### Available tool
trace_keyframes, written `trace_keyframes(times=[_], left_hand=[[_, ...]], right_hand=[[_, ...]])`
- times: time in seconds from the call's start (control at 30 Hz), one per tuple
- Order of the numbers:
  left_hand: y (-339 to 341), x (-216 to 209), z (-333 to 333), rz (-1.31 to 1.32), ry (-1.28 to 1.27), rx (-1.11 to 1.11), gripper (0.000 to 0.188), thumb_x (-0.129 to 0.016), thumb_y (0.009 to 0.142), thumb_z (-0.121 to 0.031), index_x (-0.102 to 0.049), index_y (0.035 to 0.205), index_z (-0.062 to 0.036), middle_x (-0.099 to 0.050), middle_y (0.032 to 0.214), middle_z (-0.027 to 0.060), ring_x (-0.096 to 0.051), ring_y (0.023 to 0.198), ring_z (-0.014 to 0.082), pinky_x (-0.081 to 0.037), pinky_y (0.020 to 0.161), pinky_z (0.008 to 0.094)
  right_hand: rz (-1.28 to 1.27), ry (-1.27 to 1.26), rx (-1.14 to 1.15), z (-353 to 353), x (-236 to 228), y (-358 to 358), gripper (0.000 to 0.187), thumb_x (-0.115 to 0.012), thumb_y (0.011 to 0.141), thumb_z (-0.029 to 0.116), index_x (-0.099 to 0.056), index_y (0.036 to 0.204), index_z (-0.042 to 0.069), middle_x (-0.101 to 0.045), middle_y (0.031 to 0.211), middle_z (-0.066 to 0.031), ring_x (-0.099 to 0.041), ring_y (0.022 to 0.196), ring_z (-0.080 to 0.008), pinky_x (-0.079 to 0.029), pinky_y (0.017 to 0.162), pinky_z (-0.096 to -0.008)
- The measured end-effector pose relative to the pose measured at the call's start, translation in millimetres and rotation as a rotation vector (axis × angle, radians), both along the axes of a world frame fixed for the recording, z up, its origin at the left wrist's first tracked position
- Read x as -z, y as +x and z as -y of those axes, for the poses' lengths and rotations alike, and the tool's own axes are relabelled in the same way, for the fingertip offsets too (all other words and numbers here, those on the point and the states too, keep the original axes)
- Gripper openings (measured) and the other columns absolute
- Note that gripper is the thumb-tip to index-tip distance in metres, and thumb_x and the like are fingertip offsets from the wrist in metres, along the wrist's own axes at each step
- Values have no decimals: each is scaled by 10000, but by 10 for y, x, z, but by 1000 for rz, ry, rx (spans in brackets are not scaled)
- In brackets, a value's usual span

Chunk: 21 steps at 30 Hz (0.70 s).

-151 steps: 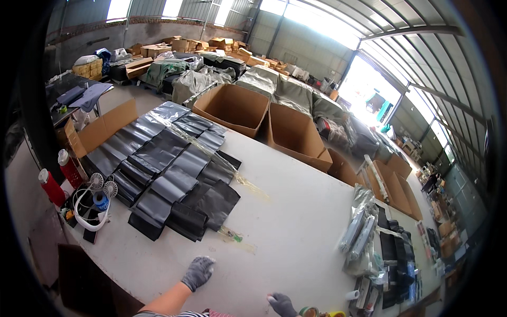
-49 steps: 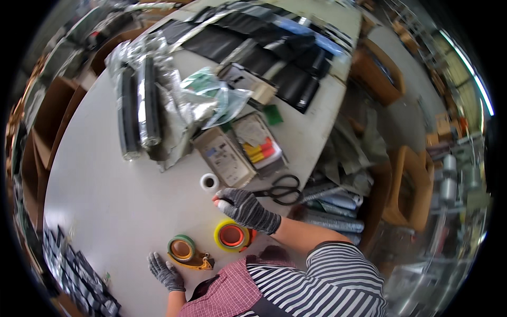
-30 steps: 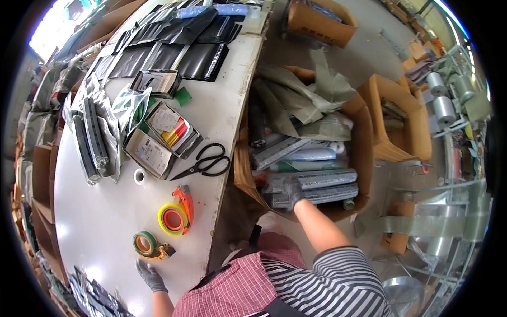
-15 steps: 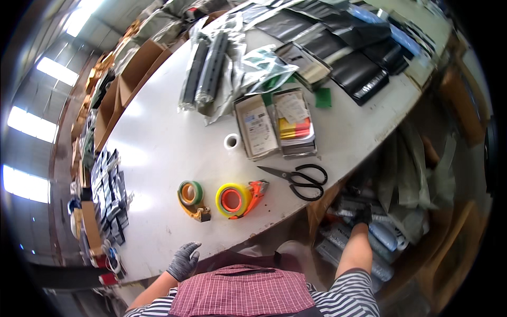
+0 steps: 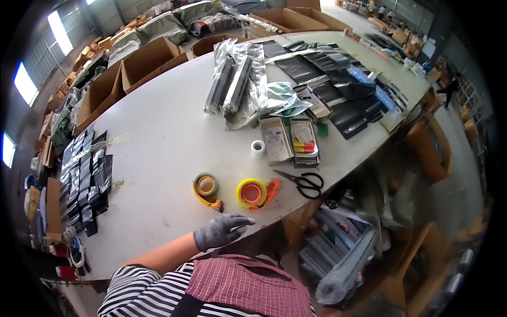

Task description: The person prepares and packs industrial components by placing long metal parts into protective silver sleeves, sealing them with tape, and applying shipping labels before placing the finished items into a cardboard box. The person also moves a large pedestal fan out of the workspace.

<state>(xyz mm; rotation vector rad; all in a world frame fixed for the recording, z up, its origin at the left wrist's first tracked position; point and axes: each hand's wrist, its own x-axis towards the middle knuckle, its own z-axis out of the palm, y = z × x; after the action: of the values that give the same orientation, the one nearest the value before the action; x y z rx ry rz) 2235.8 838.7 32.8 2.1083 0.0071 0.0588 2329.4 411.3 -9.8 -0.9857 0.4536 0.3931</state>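
My left hand (image 5: pixel 224 231), in a grey glove, hovers at the table's near edge with its fingers stretched out and holding nothing. Close beyond it lie an orange tape dispenser with a green-rimmed roll (image 5: pixel 201 179) and an orange dispenser with a yellow tape roll (image 5: pixel 239 193). My right hand (image 5: pixel 338 305), dark-gloved and mostly hidden, is at the near end of a grey roll in clear plastic (image 5: pixel 346 269). The roll slants up out of the carton beside the table, and my right hand grips it; its fingers barely show. Black-handled scissors (image 5: pixel 309 185) lie near the table edge.
Open small boxes (image 5: pixel 275 141) and a white roll (image 5: pixel 257 147) sit mid-table. Two dark wrapped rolls (image 5: pixel 237 84) and black plastic bags (image 5: pixel 348 113) lie farther back. More black packs (image 5: pixel 87 182) lie at left. Large cartons (image 5: pixel 150 63) line the far side; another carton (image 5: pixel 428 264) stands right.
My right hand has drawn a wrapped roll up from the carton toward me. My left hand has moved right, over the table edge. The whole view has turned and shifted.
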Motion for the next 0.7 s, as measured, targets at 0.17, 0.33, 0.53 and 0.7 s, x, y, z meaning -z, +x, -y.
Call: trace_keyframes(times=[0.17, 0.33, 0.53, 0.7], left_hand=[[-294, -210, -120, 114, -75, 223, 330, -598, 918, -102, -604, 1247, -86, -644, 1127, 164, -628, 1060, 293, -504, 920, 380], [-680, -202, -110, -6, -522, 288, 461, -606, 942, -157, -477, 1378, -82, -605, 1243, 111, -572, 1156, 201, -459, 998, 358], [-1056, -105, -836, -29, -1220, -34, 678, -636, 924, -196, -282, 1499, -130, -525, 1310, 128, -529, 1186, 205, -480, 973, 355], [-1623, -155, -1418, 151, -1192, -325, 631, -633, 896, -335, -388, 1392, -30, -565, 1246, 145, -598, 1085, 244, -516, 927, 405]], right_hand=[[195, -33, -44, -606, -861, -908, 522, -556, 928, 466, -513, 1232, 43, -605, 1131, -112, -592, 1012, -246, -485, 899, -388], [288, -95, -157, -1320, -1413, -1160, 556, -624, 855, 345, -500, 1257, -20, -641, 1055, -131, -648, 894, -246, -546, 801, -363], [469, 147, -791, -3110, -1688, -1386, 551, -740, 785, 300, -545, 1221, 25, -619, 1041, -65, -623, 901, -158, -536, 793, -304], [785, -78, -1094, -3692, -1154, -1517, 723, -703, 851, 354, -403, 1396, -14, -564, 1220, -100, -530, 1115, -196, -430, 986, -321]])
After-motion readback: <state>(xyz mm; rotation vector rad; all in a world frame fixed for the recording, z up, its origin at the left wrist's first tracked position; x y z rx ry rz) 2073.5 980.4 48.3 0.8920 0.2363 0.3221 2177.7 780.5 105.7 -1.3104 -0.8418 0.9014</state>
